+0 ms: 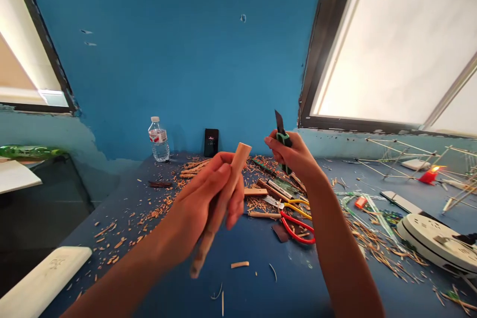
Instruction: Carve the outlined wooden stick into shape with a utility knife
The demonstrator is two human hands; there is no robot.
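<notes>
My left hand (208,198) is closed around a light wooden stick (238,156), held tilted above the blue table (253,283), its upper end pointing up and right. My right hand (294,156) grips a green-and-black utility knife (281,134) with the dark blade pointing up, a short way right of the stick's top end. The blade and the stick are apart.
Wood shavings (122,231) and cut sticks litter the table. Red-handled scissors (298,228) and yellow-handled pliers lie under my right wrist. A water bottle (159,139) and a black phone (210,142) stand by the blue wall. A lit red candle (428,175), thin stick frames and a white round device (436,241) are at right.
</notes>
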